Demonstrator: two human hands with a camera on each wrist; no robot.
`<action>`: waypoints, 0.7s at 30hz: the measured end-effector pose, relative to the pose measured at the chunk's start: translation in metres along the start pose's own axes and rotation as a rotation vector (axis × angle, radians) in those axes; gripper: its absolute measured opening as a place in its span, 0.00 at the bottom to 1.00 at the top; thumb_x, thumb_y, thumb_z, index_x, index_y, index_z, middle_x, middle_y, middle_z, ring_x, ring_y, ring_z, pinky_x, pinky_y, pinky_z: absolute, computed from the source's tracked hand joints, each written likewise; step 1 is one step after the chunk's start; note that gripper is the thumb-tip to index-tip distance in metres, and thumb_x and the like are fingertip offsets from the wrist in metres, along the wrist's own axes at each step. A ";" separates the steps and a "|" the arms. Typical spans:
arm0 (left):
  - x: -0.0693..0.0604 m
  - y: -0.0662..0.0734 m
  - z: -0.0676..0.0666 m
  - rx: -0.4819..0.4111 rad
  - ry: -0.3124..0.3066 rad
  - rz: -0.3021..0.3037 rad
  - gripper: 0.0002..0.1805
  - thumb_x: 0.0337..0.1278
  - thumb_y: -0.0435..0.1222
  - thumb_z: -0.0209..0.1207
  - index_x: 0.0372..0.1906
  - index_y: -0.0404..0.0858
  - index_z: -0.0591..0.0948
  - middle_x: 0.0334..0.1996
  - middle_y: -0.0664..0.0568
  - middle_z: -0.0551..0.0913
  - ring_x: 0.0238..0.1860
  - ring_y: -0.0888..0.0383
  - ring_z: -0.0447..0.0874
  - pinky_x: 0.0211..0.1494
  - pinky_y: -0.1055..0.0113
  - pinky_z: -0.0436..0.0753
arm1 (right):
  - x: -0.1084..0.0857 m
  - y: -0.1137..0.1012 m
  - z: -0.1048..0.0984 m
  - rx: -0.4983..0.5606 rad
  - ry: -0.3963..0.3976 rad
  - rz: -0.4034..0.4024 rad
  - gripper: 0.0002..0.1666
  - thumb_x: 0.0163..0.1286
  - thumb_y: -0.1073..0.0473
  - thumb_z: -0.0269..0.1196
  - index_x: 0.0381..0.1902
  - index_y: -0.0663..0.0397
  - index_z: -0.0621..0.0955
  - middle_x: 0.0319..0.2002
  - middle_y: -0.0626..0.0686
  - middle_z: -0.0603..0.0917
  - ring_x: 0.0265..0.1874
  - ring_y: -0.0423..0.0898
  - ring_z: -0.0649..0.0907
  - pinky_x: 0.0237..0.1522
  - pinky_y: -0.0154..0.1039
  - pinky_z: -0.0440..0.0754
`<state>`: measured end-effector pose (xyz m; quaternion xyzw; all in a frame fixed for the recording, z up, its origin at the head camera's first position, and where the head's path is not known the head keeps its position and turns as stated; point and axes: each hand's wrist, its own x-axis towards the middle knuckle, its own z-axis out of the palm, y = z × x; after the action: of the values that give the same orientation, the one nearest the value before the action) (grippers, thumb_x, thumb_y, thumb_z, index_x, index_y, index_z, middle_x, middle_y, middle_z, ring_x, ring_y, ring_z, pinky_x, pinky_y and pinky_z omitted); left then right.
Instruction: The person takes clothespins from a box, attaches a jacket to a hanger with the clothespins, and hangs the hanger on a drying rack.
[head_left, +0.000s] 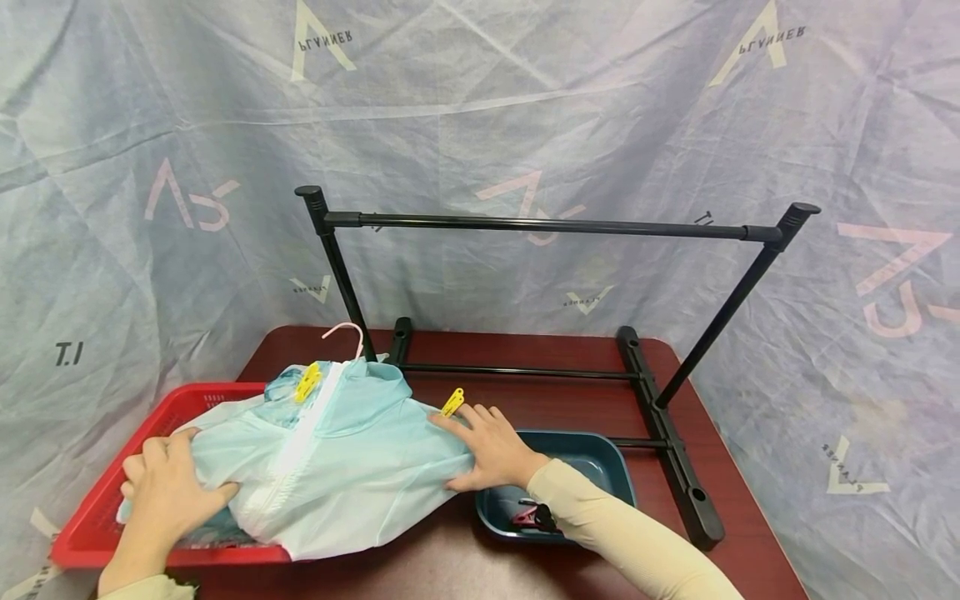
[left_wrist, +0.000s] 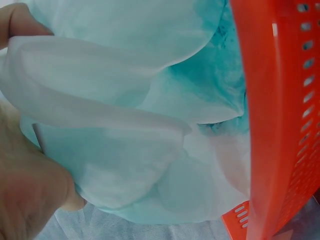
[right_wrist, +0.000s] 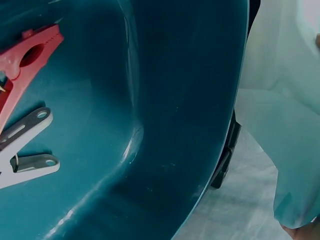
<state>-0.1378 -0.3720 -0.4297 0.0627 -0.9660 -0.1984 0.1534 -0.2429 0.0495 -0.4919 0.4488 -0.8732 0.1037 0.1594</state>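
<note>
A light blue and white zip jacket (head_left: 367, 467) hangs on a hanger (head_left: 362, 337) whose pale pink hook sticks out above the collar. Two yellow clothes clips are on it: one clip (head_left: 308, 382) by the collar, another clip (head_left: 452, 403) at the right shoulder. My left hand (head_left: 161, 492) grips the jacket's left side over the red basket (head_left: 97, 500); in the left wrist view, thumb and finger hold a fold of the fabric (left_wrist: 100, 165). With my right hand (head_left: 495, 450) I hold the right shoulder and sleeve, next to the clip. Fabric hides some fingertips.
A black clothes rack (head_left: 555, 223) stands on the dark red table (head_left: 495, 404), behind the jacket. Under my right forearm sits a blue tray (head_left: 592, 450) with a red clip (right_wrist: 30, 57) and a grey-white clip (right_wrist: 25, 135). More clothing (head_left: 217, 533) lies in the basket.
</note>
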 end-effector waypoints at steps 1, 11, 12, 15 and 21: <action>0.000 0.000 0.000 -0.001 0.003 0.002 0.49 0.28 0.36 0.76 0.57 0.20 0.61 0.46 0.20 0.58 0.46 0.21 0.53 0.36 0.34 0.57 | 0.000 0.000 0.000 -0.002 -0.001 -0.001 0.60 0.48 0.25 0.68 0.76 0.34 0.61 0.54 0.51 0.73 0.45 0.46 0.75 0.44 0.42 0.73; 0.000 -0.002 0.002 -0.006 0.000 0.007 0.49 0.28 0.36 0.76 0.58 0.21 0.61 0.46 0.20 0.58 0.46 0.21 0.52 0.36 0.34 0.56 | -0.002 -0.001 0.000 -0.016 0.029 -0.023 0.59 0.48 0.33 0.66 0.77 0.34 0.59 0.51 0.51 0.72 0.41 0.45 0.73 0.41 0.42 0.70; 0.000 -0.002 0.002 -0.007 -0.001 0.008 0.49 0.28 0.36 0.76 0.58 0.21 0.61 0.46 0.20 0.58 0.46 0.21 0.52 0.36 0.34 0.56 | -0.002 -0.001 0.000 -0.017 0.030 -0.024 0.59 0.48 0.33 0.66 0.77 0.34 0.59 0.51 0.51 0.72 0.41 0.45 0.73 0.41 0.42 0.69; 0.001 -0.003 0.002 -0.007 -0.003 0.011 0.49 0.28 0.36 0.76 0.58 0.21 0.61 0.46 0.20 0.58 0.46 0.21 0.52 0.36 0.34 0.56 | -0.003 -0.001 0.001 -0.017 0.034 -0.019 0.60 0.47 0.33 0.66 0.78 0.35 0.58 0.51 0.51 0.72 0.41 0.45 0.72 0.40 0.42 0.68; 0.001 -0.003 0.002 -0.005 -0.013 0.007 0.50 0.28 0.36 0.77 0.58 0.22 0.61 0.46 0.21 0.58 0.47 0.22 0.52 0.37 0.34 0.56 | -0.004 -0.003 0.002 -0.020 0.050 -0.005 0.61 0.46 0.33 0.66 0.78 0.36 0.58 0.51 0.52 0.72 0.40 0.46 0.73 0.37 0.43 0.65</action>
<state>-0.1391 -0.3743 -0.4328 0.0578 -0.9667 -0.2005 0.1481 -0.2388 0.0504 -0.4948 0.4467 -0.8687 0.1059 0.1858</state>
